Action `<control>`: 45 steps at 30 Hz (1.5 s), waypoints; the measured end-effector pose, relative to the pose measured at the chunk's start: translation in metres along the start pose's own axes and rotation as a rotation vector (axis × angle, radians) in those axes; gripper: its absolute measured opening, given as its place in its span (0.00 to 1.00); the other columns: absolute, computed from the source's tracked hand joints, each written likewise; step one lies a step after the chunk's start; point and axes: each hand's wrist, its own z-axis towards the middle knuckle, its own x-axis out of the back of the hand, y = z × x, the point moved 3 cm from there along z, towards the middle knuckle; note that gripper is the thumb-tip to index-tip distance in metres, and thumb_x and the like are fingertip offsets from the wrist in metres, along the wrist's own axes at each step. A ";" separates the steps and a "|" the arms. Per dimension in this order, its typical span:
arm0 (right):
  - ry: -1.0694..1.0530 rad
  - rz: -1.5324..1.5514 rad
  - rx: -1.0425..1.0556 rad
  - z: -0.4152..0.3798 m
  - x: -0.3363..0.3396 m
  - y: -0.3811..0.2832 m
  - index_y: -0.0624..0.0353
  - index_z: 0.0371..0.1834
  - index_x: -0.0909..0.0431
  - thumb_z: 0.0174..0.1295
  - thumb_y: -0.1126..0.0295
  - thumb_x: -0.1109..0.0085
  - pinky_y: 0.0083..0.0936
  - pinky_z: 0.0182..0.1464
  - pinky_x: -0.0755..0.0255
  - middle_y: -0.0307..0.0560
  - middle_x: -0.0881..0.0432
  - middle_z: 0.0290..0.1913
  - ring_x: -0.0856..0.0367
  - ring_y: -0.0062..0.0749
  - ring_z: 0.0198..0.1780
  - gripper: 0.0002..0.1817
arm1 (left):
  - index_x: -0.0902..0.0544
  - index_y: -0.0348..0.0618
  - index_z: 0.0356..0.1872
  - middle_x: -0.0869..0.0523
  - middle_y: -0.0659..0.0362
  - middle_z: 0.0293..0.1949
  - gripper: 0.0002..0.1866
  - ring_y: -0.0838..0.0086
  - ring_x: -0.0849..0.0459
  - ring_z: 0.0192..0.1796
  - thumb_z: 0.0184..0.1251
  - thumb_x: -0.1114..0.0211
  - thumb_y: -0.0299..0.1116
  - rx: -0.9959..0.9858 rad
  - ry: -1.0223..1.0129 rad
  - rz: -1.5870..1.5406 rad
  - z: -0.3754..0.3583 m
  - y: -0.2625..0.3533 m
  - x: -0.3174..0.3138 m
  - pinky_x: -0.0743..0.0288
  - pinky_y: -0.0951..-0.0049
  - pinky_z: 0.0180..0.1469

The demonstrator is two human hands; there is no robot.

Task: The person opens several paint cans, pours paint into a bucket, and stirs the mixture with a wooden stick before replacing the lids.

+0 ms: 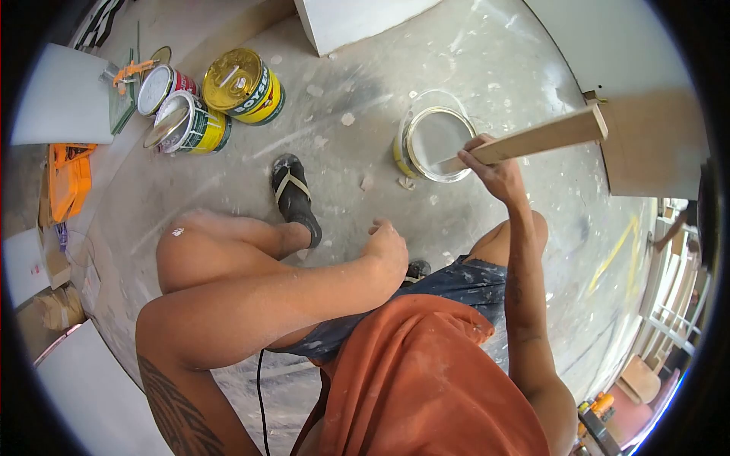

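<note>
My right hand is closed around a long, flat wooden slat. The slat's lower end reaches the mouth of an open paint can on the floor. Inside the can's rim shows a pale grey-white surface, and a clear rounded edge stands up behind it. My left hand hangs between my knees with its fingers loosely bent and slightly apart. Nothing shows in it, though part of the fingers is hidden behind the back of the hand.
Several paint cans stand at the upper left, including a yellow Boysen can and an opened can with a tilted lid. An orange case lies at the left. A white cabinet is ahead; a wooden panel stands right. The concrete floor is paint-spotted.
</note>
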 end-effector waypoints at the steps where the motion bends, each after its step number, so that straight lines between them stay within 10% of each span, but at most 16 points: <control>1: -0.018 0.081 -0.041 0.002 -0.005 0.001 0.62 0.40 0.18 0.63 0.66 0.32 0.29 0.43 0.24 0.45 0.16 0.37 0.17 0.32 0.39 0.10 | 0.17 0.44 0.58 0.16 0.52 0.55 0.18 0.60 0.18 0.59 0.72 0.45 0.36 -0.004 -0.006 -0.013 0.003 0.001 -0.001 0.33 0.51 0.65; 6: 0.472 0.611 -0.297 0.016 -0.021 0.047 0.63 0.44 0.18 0.66 0.67 0.33 0.24 0.45 0.23 0.45 0.16 0.41 0.18 0.26 0.43 0.11 | 0.17 0.44 0.58 0.16 0.52 0.55 0.18 0.60 0.18 0.59 0.73 0.45 0.36 -0.004 -0.005 -0.021 0.009 0.000 -0.006 0.32 0.52 0.65; 13: 0.222 -0.179 0.055 -0.009 -0.015 0.005 0.63 0.36 0.19 0.63 0.68 0.32 0.31 0.41 0.25 0.50 0.17 0.35 0.16 0.37 0.38 0.09 | 0.16 0.43 0.57 0.16 0.52 0.54 0.17 0.60 0.19 0.59 0.72 0.45 0.35 0.007 0.013 -0.016 0.002 -0.001 -0.003 0.32 0.53 0.65; 22: 0.436 0.016 -0.003 0.017 -0.038 -0.003 0.60 0.37 0.17 0.63 0.64 0.33 0.32 0.44 0.25 0.49 0.16 0.36 0.17 0.41 0.39 0.10 | 0.17 0.42 0.56 0.16 0.51 0.54 0.18 0.58 0.18 0.59 0.71 0.43 0.36 -0.020 0.002 -0.063 0.000 -0.004 -0.002 0.32 0.52 0.65; 29: -0.030 0.126 -0.190 0.013 0.007 0.026 0.61 0.39 0.17 0.63 0.65 0.32 0.28 0.41 0.26 0.45 0.15 0.35 0.18 0.28 0.37 0.11 | 0.17 0.41 0.57 0.16 0.50 0.54 0.19 0.58 0.18 0.58 0.70 0.42 0.36 -0.032 0.032 -0.003 -0.004 -0.007 -0.003 0.32 0.50 0.64; 34: 0.283 -0.041 0.241 0.026 -0.019 0.004 0.62 0.36 0.19 0.64 0.70 0.33 0.31 0.38 0.27 0.48 0.19 0.34 0.20 0.37 0.34 0.07 | 0.17 0.41 0.57 0.16 0.50 0.54 0.19 0.58 0.19 0.59 0.69 0.41 0.36 -0.026 0.014 -0.022 -0.007 -0.012 0.002 0.34 0.50 0.65; 39: -0.231 -0.037 0.421 -0.003 -0.021 -0.019 0.55 0.50 0.18 0.55 0.73 0.29 0.38 0.63 0.28 0.49 0.19 0.53 0.26 0.46 0.62 0.18 | 0.15 0.43 0.55 0.16 0.52 0.53 0.17 0.59 0.19 0.59 0.69 0.41 0.36 -0.020 0.028 -0.062 -0.002 -0.012 0.001 0.33 0.51 0.65; 40: -0.338 -0.128 0.185 -0.017 -0.015 -0.014 0.47 0.55 0.18 0.51 0.75 0.29 0.42 0.74 0.38 0.44 0.21 0.60 0.34 0.46 0.70 0.25 | 0.15 0.43 0.54 0.15 0.52 0.53 0.17 0.59 0.18 0.59 0.69 0.42 0.36 -0.002 0.036 -0.080 -0.001 -0.013 -0.001 0.33 0.52 0.64; 45: -0.256 -0.746 0.450 -0.048 0.026 -0.044 0.42 0.49 0.16 0.54 0.75 0.38 0.44 0.74 0.41 0.37 0.20 0.55 0.28 0.37 0.65 0.19 | 0.14 0.45 0.50 0.15 0.54 0.50 0.15 0.60 0.17 0.56 0.70 0.43 0.35 0.003 0.108 -0.084 0.000 -0.013 -0.010 0.32 0.54 0.62</control>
